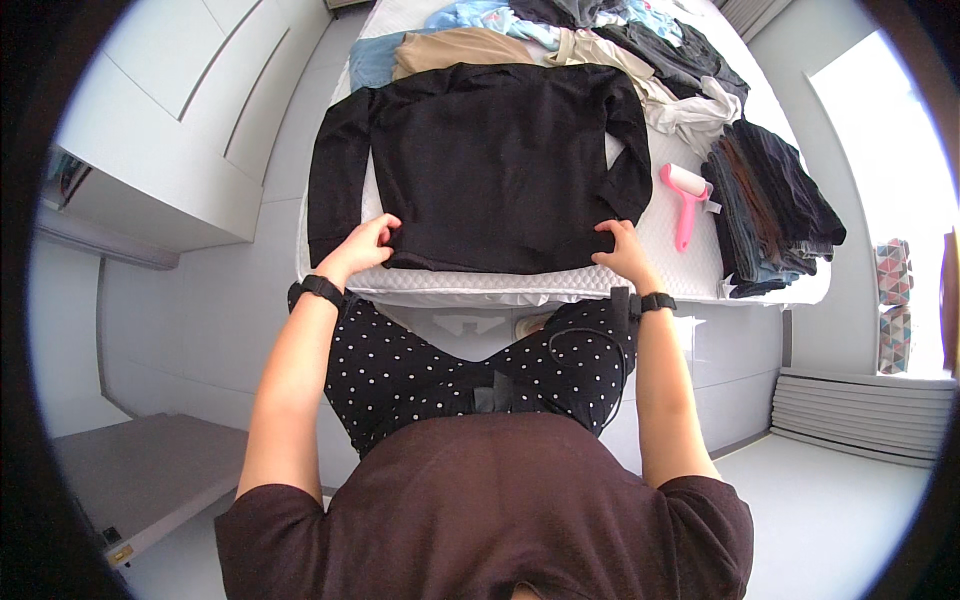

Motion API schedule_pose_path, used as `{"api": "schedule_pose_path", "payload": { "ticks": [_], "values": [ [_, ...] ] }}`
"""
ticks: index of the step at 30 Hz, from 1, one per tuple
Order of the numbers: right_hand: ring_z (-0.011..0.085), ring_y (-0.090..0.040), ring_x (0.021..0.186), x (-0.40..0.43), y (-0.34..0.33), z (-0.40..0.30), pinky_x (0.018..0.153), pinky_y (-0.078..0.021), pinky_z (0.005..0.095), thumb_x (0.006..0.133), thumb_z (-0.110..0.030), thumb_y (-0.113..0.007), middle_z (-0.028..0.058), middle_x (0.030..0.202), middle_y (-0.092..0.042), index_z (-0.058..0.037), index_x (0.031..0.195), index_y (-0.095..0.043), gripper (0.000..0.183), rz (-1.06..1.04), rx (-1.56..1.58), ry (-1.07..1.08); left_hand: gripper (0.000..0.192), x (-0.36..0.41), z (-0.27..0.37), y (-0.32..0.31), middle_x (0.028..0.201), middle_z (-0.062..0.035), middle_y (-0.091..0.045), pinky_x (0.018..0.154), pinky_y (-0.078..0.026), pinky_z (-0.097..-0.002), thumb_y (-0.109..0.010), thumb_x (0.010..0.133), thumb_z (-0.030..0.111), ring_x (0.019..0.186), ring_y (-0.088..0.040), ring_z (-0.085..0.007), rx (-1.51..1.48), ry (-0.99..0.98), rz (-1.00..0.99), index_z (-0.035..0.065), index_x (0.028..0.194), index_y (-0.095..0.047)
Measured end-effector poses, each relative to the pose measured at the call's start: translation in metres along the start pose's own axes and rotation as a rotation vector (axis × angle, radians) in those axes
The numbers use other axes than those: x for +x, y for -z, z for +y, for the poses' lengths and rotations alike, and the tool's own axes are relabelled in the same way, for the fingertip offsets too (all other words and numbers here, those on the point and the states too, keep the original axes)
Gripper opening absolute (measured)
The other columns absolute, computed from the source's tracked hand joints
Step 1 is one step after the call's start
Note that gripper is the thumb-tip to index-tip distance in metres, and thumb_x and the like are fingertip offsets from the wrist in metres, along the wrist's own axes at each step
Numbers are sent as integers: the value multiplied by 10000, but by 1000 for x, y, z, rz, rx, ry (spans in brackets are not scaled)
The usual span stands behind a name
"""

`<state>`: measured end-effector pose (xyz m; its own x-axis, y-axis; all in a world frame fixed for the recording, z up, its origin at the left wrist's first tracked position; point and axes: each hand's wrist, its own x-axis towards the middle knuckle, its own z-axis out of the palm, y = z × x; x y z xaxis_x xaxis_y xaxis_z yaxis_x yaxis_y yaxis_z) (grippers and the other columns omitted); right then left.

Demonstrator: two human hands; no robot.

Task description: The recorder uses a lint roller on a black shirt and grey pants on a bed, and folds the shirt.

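A black long-sleeved top (495, 165) lies spread flat on the white quilted mattress (667, 274), its hem towards me. My left hand (369, 244) pinches the hem's left corner between thumb and fingers. At the hem's right corner, my right hand (619, 247) has its fingers and thumb on the fabric in the same way. The left sleeve lies straight down beside the body of the top, and the right sleeve is bent, with its cuff near my right hand. To the right of the top rests a pink-handled lint roller (685, 202).
A stack of folded dark clothes (772, 202) stands at the mattress's right edge. Beyond the top lie a tan garment (457, 51), a blue one (371, 60), a white one (697, 109) and a loose dark heap (682, 56). White cabinets (172, 135) stand at the left.
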<state>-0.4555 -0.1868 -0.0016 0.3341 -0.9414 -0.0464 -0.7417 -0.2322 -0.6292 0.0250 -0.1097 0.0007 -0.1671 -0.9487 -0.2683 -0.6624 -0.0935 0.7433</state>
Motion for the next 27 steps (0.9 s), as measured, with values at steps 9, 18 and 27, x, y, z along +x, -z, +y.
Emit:
{"api": "schedule_pose_path", "payload": {
  "ticks": [9, 18, 27],
  "values": [
    [397, -520, 1063, -32, 2, 11, 930, -449, 390, 612, -1, -695, 236, 1136, -487, -13, 1097, -540, 509, 107, -125, 93, 184, -15, 10, -6, 890, -129, -554, 677, -463, -370, -640, 642, -15, 813, -572, -297, 136, -286, 457, -21, 768, -507],
    [130, -497, 571, -36, 21, -18, 553, -407, 285, 701, -11, -698, 58, 591, -500, -10, 720, -507, 193, 644, 70, -132, 212, -47, 74, 18, 571, -165, -325, 473, -302, -379, -511, 619, -79, 495, -316, -307, 206, -171, 1097, 29, 662, -334],
    [68, -316, 591, -44, 33, -25, 504, -260, 232, 731, 151, -481, -54, 634, -310, -51, 696, -384, 228, 924, 369, 36, 235, -81, 79, 26, 588, -148, -310, 495, -303, -347, -515, 612, -100, 524, -317, -228, 179, -136, 917, 18, 679, -323]
  ]
}}
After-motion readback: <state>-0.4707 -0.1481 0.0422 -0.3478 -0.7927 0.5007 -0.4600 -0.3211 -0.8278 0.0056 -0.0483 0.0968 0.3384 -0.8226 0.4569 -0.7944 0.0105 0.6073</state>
